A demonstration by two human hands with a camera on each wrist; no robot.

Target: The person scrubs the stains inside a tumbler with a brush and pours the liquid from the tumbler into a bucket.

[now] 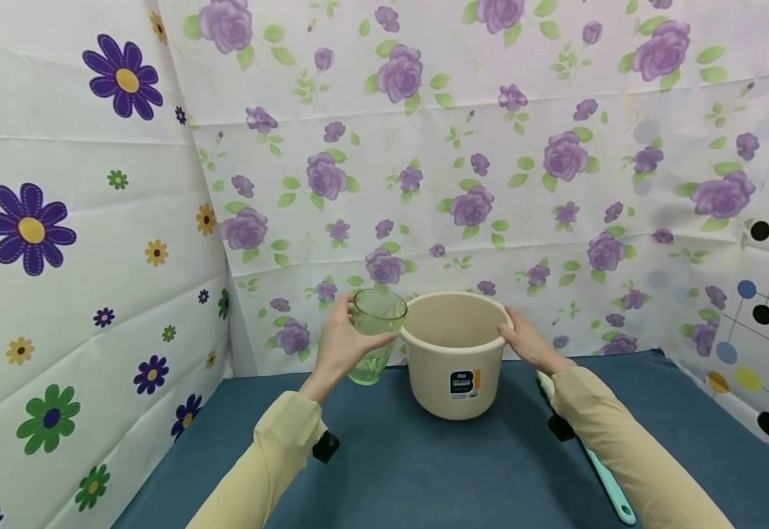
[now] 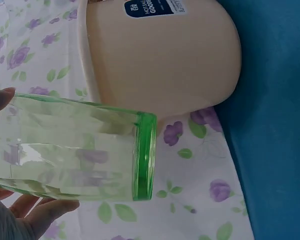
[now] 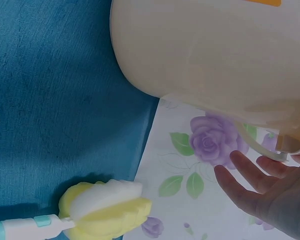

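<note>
My left hand holds a clear green drinking glass, thumb on one side and fingers on the other. The glass stands nearly upright above the table, its rim beside the left rim of a beige plastic bucket. In the left wrist view the thick green base of the glass shows. The bucket rests on the table with a dark label facing me. At its right rim, my right hand grips the edge, and its fingers extend beside the bucket's handle in the right wrist view.
A bottle brush with a turquoise handle lies to the right, partly under my right forearm. Its yellow and white sponge head shows in the right wrist view. A blue cloth covers the table, and a flowered sheet hangs behind.
</note>
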